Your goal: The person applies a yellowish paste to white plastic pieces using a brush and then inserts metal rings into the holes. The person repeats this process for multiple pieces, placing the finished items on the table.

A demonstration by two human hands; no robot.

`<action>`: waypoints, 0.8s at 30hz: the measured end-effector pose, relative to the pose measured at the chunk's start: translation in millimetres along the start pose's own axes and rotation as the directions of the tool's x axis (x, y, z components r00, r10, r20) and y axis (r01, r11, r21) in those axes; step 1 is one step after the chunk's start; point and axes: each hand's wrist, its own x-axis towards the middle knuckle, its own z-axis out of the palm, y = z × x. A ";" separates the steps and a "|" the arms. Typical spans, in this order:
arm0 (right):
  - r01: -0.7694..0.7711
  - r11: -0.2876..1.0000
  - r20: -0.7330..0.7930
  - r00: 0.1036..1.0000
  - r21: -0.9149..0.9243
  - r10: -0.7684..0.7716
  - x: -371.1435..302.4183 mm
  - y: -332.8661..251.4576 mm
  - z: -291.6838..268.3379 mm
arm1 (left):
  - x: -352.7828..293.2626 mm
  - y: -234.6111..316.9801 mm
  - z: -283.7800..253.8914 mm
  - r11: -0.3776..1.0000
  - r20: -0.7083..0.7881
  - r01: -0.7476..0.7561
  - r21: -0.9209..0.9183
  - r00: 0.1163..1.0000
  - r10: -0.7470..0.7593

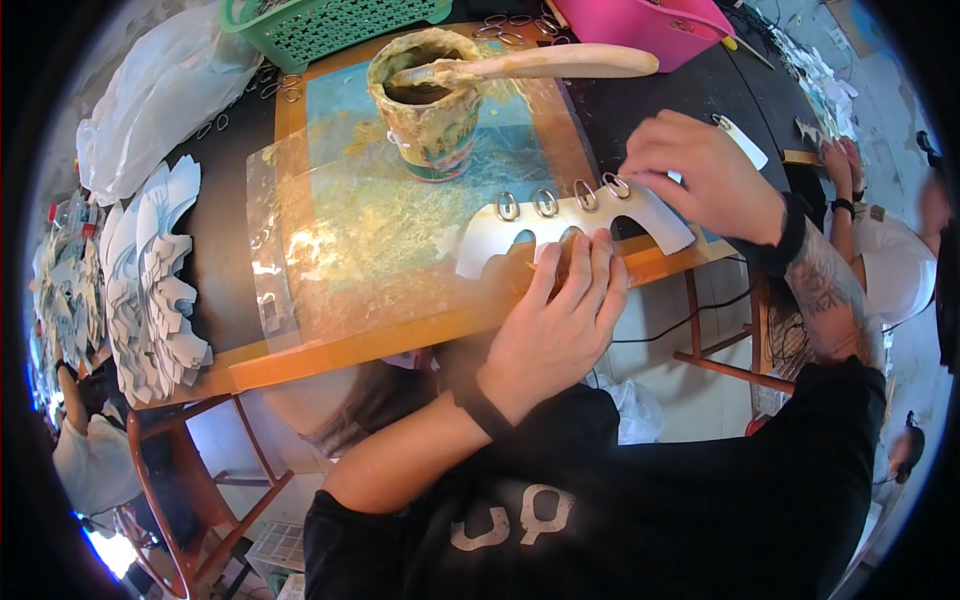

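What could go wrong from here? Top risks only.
1. The brush rests across the can with its wooden handle jutting right, so a knock from the right hand might tip it.
2. Four metal rings sit along the scalloped white strip's upper edge; a jolt from the left hand or right hand could shift them.
3. Residue on the clear plastic sheet may smear the strip.
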 end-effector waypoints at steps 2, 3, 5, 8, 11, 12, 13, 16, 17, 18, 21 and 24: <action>0.074 0.991 0.038 0.997 -0.114 -0.070 -15.8 -2.1 -1.6 | 0.1 -0.3 -1.3 1.000 0.007 0.000 0.004 1.000 0.000; 0.074 0.987 0.020 0.997 -0.145 -0.072 -23.5 -6.4 -1.2 | 0.3 -0.1 -1.9 1.000 0.009 0.000 0.005 1.000 0.000; 0.075 0.977 -0.019 0.997 -0.201 -0.080 -35.4 -15.5 2.2 | 0.0 -0.3 -1.8 1.000 0.017 0.008 0.016 1.000 -0.008; 0.036 0.958 0.029 0.999 -0.284 -0.029 -45.6 -31.4 8.5 | 1.3 0.9 -0.3 1.000 0.021 0.006 0.029 1.000 -0.007; -0.010 0.931 0.081 0.996 -0.364 0.042 -48.8 -34.1 15.5 | 1.1 1.3 0.4 0.999 0.030 0.001 0.039 1.000 -0.002; -0.014 0.920 0.097 0.994 -0.393 0.056 -47.8 -32.7 17.3 | 1.0 1.2 0.8 0.999 0.033 0.004 0.044 0.999 -0.005; -0.016 0.907 0.112 0.991 -0.421 0.070 -47.4 -31.7 18.6 | 0.9 1.5 1.5 0.999 0.031 0.005 0.043 0.999 -0.007; -0.018 0.917 0.097 0.993 -0.398 0.061 -47.6 -29.9 20.2 | 0.8 2.7 3.1 0.999 0.025 0.015 0.041 1.000 -0.016; -0.013 0.920 0.104 0.993 -0.391 0.059 -47.8 -28.9 20.3 | 0.9 3.1 3.1 0.999 0.024 0.018 0.040 1.000 -0.019; -0.009 0.924 0.110 0.992 -0.383 0.055 -47.7 -27.5 20.8 | 1.0 3.3 3.0 0.999 0.024 0.021 0.041 0.999 -0.022; -0.003 0.926 0.126 0.991 -0.378 0.055 -47.6 -26.7 20.9 | 1.6 2.9 1.7 0.999 0.042 0.020 0.032 0.999 -0.021; -0.044 0.954 0.123 0.989 -0.295 0.084 -49.2 -26.7 21.2 | 0.5 3.6 1.6 0.999 0.047 0.020 0.029 0.999 -0.021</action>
